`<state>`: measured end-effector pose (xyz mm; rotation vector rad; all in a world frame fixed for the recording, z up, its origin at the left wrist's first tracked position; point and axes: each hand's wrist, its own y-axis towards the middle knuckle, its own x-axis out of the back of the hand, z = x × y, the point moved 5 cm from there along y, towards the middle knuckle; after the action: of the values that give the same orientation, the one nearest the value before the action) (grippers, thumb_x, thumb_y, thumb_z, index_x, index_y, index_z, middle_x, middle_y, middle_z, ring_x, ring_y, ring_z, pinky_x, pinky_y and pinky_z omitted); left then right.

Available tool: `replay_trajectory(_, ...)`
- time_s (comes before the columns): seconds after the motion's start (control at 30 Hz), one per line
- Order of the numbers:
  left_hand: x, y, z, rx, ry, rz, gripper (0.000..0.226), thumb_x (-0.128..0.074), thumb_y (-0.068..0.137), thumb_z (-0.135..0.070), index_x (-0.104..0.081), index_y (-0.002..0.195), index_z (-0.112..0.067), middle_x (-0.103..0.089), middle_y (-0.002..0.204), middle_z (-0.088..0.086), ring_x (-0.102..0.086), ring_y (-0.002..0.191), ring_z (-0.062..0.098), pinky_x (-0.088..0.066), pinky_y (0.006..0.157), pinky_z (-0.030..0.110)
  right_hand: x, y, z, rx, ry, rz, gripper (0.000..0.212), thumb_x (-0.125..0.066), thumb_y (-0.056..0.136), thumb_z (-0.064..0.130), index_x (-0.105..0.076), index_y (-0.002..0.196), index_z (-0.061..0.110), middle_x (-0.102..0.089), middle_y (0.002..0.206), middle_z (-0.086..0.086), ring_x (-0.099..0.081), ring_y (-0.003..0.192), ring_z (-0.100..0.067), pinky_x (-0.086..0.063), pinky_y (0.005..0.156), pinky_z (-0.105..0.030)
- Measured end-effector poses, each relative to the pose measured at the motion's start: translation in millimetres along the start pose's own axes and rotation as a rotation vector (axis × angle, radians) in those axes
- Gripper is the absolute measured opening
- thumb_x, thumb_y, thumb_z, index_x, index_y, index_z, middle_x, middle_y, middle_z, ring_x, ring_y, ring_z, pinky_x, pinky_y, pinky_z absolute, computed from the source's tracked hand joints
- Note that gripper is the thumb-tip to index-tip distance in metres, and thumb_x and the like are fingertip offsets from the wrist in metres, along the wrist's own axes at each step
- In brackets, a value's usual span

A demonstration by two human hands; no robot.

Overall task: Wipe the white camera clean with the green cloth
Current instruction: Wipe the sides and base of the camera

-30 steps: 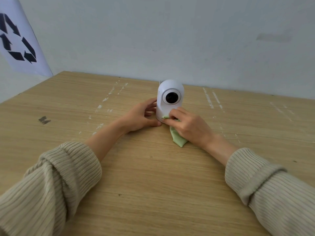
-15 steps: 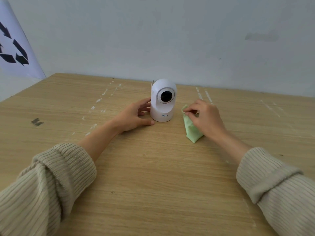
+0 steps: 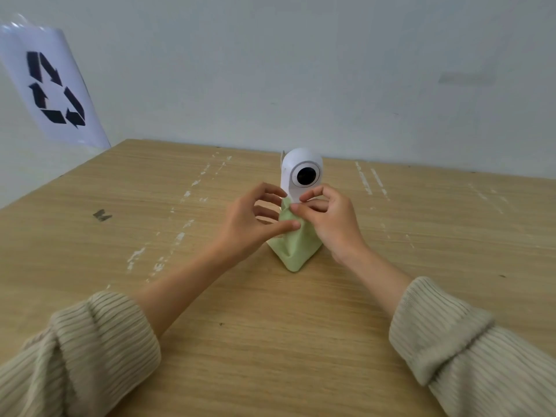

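The white camera stands upright on the wooden table, its dark round lens facing me. Its lower half is hidden behind my hands. The green cloth hangs in front of it, lifted at the top, with its lower corner resting on the table. My right hand pinches the cloth's top edge between thumb and fingers. My left hand has its thumb on the cloth and its fingers curled at the top edge beside the camera.
A white sheet with a black recycling symbol leans at the far left beyond the table's edge. A grey wall rises right behind the table. White scuff marks streak the tabletop, and a small dark mark lies on the left.
My right hand brought the cloth from the camera's right side to in front of it and lifted it. My left hand left the camera's base and joined at the cloth.
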<state>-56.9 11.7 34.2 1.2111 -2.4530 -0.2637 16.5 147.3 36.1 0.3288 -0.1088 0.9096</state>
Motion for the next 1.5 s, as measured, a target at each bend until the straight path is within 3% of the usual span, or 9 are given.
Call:
replay_trajectory(0.17,2,4,7,0.003,0.073,0.000,0.038,-0.082,0.066,-0.005,-0.060,0.084,-0.030,-0.066,0.087,-0.005,-0.066,0.069,0.008,-0.055,0.067,0.024,6,-5,-2,-0.100,0.199,0.026,0.011,-0.068,0.084,0.006,-0.058,0.088,0.006,-0.073,0.077,-0.010,-0.070,0.070,-0.020,-0.058,0.065,-0.033)
replay_trajectory(0.3,19,15,10,0.055,0.152,-0.033,0.021,-0.078,0.073,-0.007,-0.068,0.080,-0.025,-0.069,0.078,-0.003,-0.062,0.070,0.008,-0.053,0.069,0.019,29,1,1,0.087,-0.013,-0.175,0.012,-0.070,0.083,0.014,-0.058,0.086,0.012,-0.064,0.075,0.000,-0.060,0.065,-0.011,-0.055,0.060,-0.031)
replay_trajectory(0.4,42,33,12,0.091,0.299,-0.107,0.006,-0.077,0.075,-0.017,-0.073,0.078,-0.020,-0.069,0.071,-0.005,-0.061,0.065,0.006,-0.045,0.063,0.019,32,10,1,0.176,-0.143,-0.244,0.037,-0.076,0.076,0.023,-0.053,0.105,0.017,-0.058,0.098,0.003,-0.056,0.086,-0.012,-0.048,0.074,-0.022)
replay_trajectory(0.57,53,52,6,0.100,0.521,-0.374,0.014,-0.069,0.082,-0.027,-0.073,0.088,-0.015,-0.067,0.082,-0.004,-0.059,0.079,0.014,-0.041,0.068,0.027,12,27,-12,0.114,-0.160,-0.127,0.085,-0.083,0.068,0.032,-0.030,0.134,0.024,-0.043,0.132,0.001,-0.047,0.115,-0.014,-0.046,0.096,-0.039)
replay_trajectory(0.8,7,53,31,0.194,-0.006,-0.310,0.011,-0.060,0.090,-0.018,-0.070,0.093,-0.016,-0.065,0.083,-0.005,-0.065,0.080,0.017,-0.058,0.077,0.042,2,38,-22,0.148,-0.202,-0.025,0.097,-0.087,0.063,0.022,-0.024,0.136,0.025,-0.050,0.113,0.004,-0.059,0.088,-0.002,-0.048,0.075,-0.017)
replay_trajectory(0.97,-7,49,43,0.248,-0.373,-0.096,0.025,-0.059,0.090,-0.008,-0.068,0.113,-0.004,-0.072,0.097,0.006,-0.069,0.087,0.014,-0.058,0.075,0.025,9,45,-25,0.157,-0.265,0.005,0.093,-0.087,0.062,0.027,-0.030,0.136,0.023,-0.056,0.114,0.002,-0.059,0.083,0.004,-0.047,0.070,-0.012)
replay_trajectory(1.23,-2,66,26,0.129,-0.402,-0.148,0.030,-0.053,0.091,0.001,-0.065,0.116,-0.010,-0.071,0.105,0.001,-0.066,0.098,0.010,-0.052,0.091,0.027,13,51,-29,0.163,-0.299,0.038,0.077,-0.085,0.063,0.032,-0.045,0.128,0.017,-0.061,0.119,0.001,-0.062,0.091,-0.008,-0.054,0.078,-0.028)
replay_trajectory(1.33,-8,64,9,0.004,-0.327,-0.117,0.040,-0.047,0.092,0.005,-0.060,0.124,-0.014,-0.062,0.126,0.002,-0.056,0.121,0.015,-0.044,0.104,0.030,14,51,-31,0.160,-0.284,0.030,0.073,-0.085,0.064,0.033,-0.048,0.125,0.016,-0.061,0.116,0.001,-0.063,0.091,-0.010,-0.055,0.078,-0.032)
replay_trajectory(1.5,-17,51,7,0.107,-0.484,-0.144,0.026,-0.053,0.093,-0.019,-0.071,0.110,-0.027,-0.066,0.122,-0.008,-0.054,0.119,0.005,-0.040,0.109,0.039,13,51,-32,0.164,-0.252,0.042,0.073,-0.084,0.065,0.030,-0.048,0.127,0.018,-0.060,0.113,0.004,-0.062,0.096,-0.013,-0.055,0.078,-0.033)
